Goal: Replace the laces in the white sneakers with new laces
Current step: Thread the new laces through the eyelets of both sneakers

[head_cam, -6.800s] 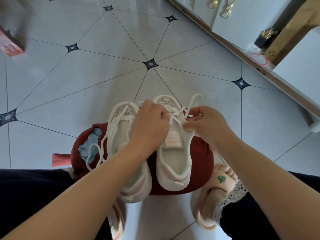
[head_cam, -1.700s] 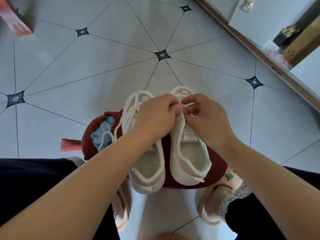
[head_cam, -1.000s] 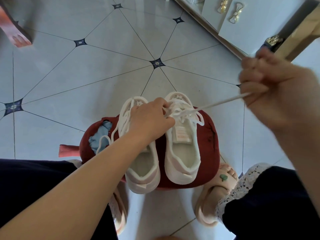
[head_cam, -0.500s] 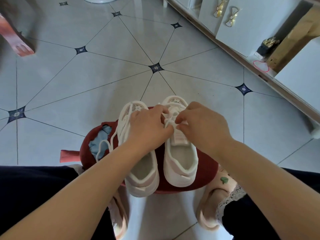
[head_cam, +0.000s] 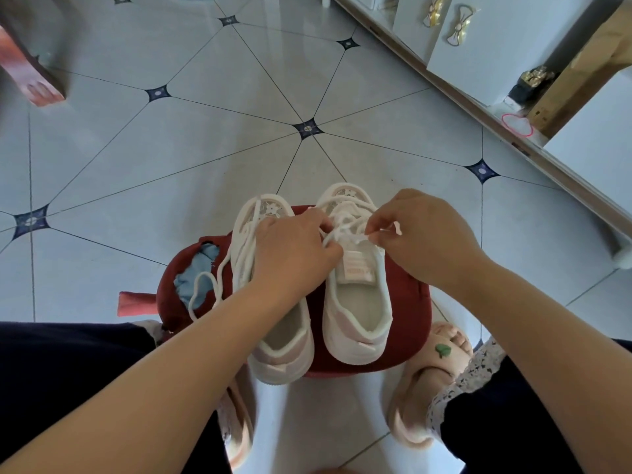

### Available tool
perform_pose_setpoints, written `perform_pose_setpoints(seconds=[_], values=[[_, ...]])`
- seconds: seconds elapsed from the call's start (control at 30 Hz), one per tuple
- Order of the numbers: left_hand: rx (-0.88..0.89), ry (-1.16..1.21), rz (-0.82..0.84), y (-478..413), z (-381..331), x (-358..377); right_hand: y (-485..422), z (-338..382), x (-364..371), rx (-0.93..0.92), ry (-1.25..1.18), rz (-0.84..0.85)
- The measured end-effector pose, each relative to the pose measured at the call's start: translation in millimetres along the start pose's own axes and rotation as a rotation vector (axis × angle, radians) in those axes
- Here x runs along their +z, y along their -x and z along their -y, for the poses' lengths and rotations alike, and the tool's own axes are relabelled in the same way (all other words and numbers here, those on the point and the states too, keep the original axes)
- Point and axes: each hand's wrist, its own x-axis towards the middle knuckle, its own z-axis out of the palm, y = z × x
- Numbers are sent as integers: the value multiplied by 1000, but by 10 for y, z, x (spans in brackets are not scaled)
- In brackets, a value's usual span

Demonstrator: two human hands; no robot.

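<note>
Two white sneakers stand side by side on a dark red stool (head_cam: 407, 313), toes pointing away from me. My left hand (head_cam: 294, 254) lies over the left sneaker (head_cam: 280, 340) and its fingers pinch the white lace (head_cam: 345, 236) at the right sneaker's eyelets. My right hand (head_cam: 420, 237) pinches the same lace just right of the right sneaker's (head_cam: 355, 316) tongue. A loose lace (head_cam: 205, 285) from the left sneaker hangs over the stool's left side.
Grey tiled floor (head_cam: 171, 159) spreads ahead. White cabinets (head_cam: 478, 46) with gold bow handles run along the right. A pink box (head_cam: 30, 73) stands far left. My feet in pink slippers (head_cam: 427, 381) flank the stool, and blue cloth (head_cam: 201, 268) shows through its torn cover.
One second ago my right hand pulled a lace far out to the upper right. It has since come back to the right sneaker and now pinches the lace beside my left hand.
</note>
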Motion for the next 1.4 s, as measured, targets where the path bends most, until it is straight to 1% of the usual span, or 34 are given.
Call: perform_pose_setpoints(seconds=[0.07, 0.2, 0.37, 0.43, 0.5, 0.57, 0.63, 0.67, 0.77, 0.8, 0.83, 0.87, 0.93, 1.0, 1.07, 1.1, 1.17, 1.27, 1.33, 1.4], values=[[-8, -3, 6, -4, -2, 0, 19, -38, -87, 11, -6, -7], [-7, -15, 12, 7, -12, 28, 69, -101, -288, 27, 12, 78], [-5, -31, -13, -10, -9, 47, 134, -147, -197, 51, -78, 101], [-3, -36, -13, -13, -6, 50, 121, -211, -181, 119, -168, 129], [22, -38, -24, -3, -20, 51, 99, -263, -213, 233, -346, 138], [92, -91, -56, 10, -46, 57, 74, -306, -259, 296, -504, 129], [197, -182, -117, 32, -67, 77, 68, -325, -305, 303, -637, 75], [254, -214, -148, 45, -79, 94, 67, -337, -331, 286, -692, -7], [343, -192, -187, 59, -106, 167, 57, -420, -430, 147, -696, -397], [336, -167, -143, 57, -127, 179, 54, -445, -464, 107, -721, -461], [304, -140, -91, 58, -155, 187, 50, -465, -478, 79, -758, -461], [255, -119, -32, 59, -183, 191, 54, -471, -476, 46, -763, -416], [180, -82, 27, 41, -197, 218, 74, -441, -395, -25, -641, -239], [142, -35, 42, 27, -206, 245, 84, -418, -267, -72, -423, -32], [114, -16, 55, 22, -214, 253, 92, -387, -169, -96, -222, 83], [106, -13, 61, 23, -214, 259, 102, -376, -151, -93, -177, 112], [96, -2, 60, 24, -210, 264, 121, -363, -155, -92, -138, 131], [75, 38, 77, 19, -209, 278, 105, -373, -131, -104, -102, 95], [57, 71, 96, 12, -213, 280, 67, -410, -61, -99, -14, 48], [39, 116, 103, 7, -221, 279, 28, -449, 10, -75, 51, -42]])
